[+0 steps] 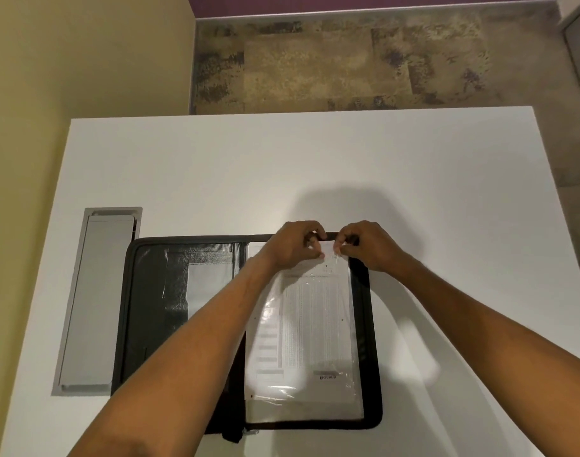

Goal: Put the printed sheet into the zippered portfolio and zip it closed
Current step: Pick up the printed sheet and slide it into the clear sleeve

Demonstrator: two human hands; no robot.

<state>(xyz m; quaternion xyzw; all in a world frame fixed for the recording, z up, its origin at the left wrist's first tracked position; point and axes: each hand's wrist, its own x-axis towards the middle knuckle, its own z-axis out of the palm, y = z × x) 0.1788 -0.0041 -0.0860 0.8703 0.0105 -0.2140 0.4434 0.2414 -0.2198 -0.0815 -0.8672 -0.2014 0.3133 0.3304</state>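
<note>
**Pinching sheet top at portfolio's far edge**

Lying open flat on the desk (414,179), the portfolio (371,324) sits toward the near-left part, its black zip border showing all round. Left half is a dark leather panel with pockets; right half holds a clear sleeve (356,400) with the sheet (315,324) in or on it, can't tell which. Sheet is white, covered in fine printed table rows, with a dark "ENTERED" stamp near its bottom right. Glare on the plastic.

Left hand (291,245) and right hand (367,245) meet at the far edge of the right half, both with fingers curled and pinching the top of the sheet and sleeve. Forearms cross over the portfolio's near side.

Grey cable hatch (97,301) is set in the desk just left of the portfolio, nearly touching its left corner. Far half and right side of the desk are bare white, lots of room. Carpet (348,67) beyond the far edge.
</note>
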